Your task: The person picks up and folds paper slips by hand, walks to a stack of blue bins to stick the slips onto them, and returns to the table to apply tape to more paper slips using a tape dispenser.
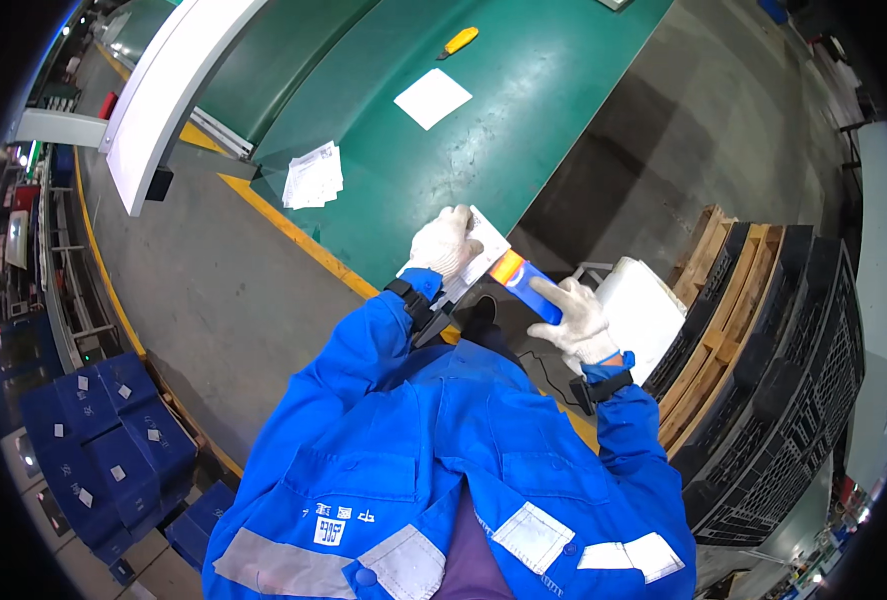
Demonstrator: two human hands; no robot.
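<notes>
My left hand (446,245), in a white knitted glove, is closed on a white printed paper (488,244) at the near edge of the green tabletop (374,150). In my right hand (581,320), also gloved, is an oblong blue and orange thing (531,288); its exact kind cannot be made out. The orange end touches or overlaps the paper's right edge, and the blue end is under my fingers. Farther up the table lie a white sheet (434,98), a fanned pile of printed papers (314,177) and a yellow utility knife (459,42).
Stacked wooden and black pallets (744,320) stand at the right, beside a white-topped seat or stand (639,310). Blue bins (114,450) with labels are at the lower left. A white frame arm (164,100) rises at the upper left. Yellow lines mark the floor.
</notes>
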